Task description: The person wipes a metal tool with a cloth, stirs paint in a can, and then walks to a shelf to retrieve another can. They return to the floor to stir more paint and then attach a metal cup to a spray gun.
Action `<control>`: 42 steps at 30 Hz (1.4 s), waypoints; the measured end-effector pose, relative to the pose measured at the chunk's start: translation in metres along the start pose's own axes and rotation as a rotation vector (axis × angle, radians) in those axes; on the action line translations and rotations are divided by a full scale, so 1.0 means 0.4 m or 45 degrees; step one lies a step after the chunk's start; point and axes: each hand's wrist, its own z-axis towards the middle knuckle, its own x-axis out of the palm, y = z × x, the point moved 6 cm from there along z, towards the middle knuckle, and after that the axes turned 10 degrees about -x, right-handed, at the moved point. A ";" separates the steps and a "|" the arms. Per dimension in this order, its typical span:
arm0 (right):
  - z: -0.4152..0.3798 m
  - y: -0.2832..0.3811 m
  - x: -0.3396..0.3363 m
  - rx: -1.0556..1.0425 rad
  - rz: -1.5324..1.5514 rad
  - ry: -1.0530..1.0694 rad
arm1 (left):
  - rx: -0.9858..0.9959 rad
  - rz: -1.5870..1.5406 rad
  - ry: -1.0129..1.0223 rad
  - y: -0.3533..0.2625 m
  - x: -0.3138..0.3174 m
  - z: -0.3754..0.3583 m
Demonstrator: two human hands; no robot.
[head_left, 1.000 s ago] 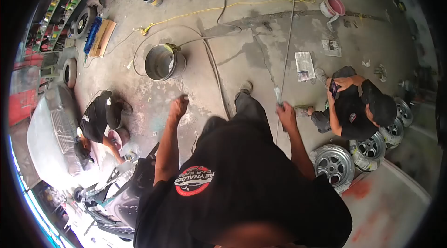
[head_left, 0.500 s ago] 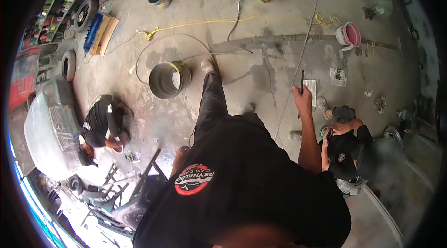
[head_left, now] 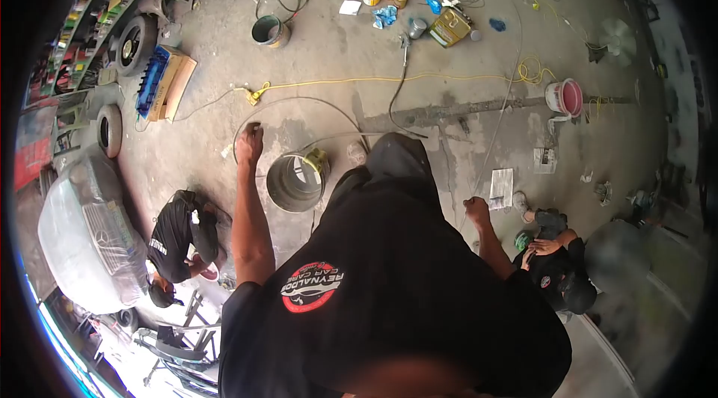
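My left hand (head_left: 250,142) is held out ahead on the left, its fingers curled in and no object visible in it. It is nearest to a large dark bucket (head_left: 278,187) with a yellowish cloth (head_left: 317,162) over its rim, and does not touch it. On the right, my right hand (head_left: 476,213) is closed near a printed sheet (head_left: 502,189) on the floor. Whatever it may hold is hidden; the dark thin tool seen earlier does not show.
A crouching person (head_left: 183,237) is beside a plastic-covered car (head_left: 93,230). Another person (head_left: 553,256) sits at right. Ahead lie a yellow cable (head_left: 389,79), a dark hose (head_left: 394,103), a small bucket (head_left: 270,32), a pink-lined bucket (head_left: 568,97) and several cans.
My left hand has swung forward from beside my body. My right hand has drawn back, and its dark thin tool is out of sight. The large bucket now appears nearer.
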 end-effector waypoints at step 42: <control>0.405 0.965 -0.025 1.396 0.898 -0.428 | 1.768 1.648 1.596 -1.103 0.654 0.831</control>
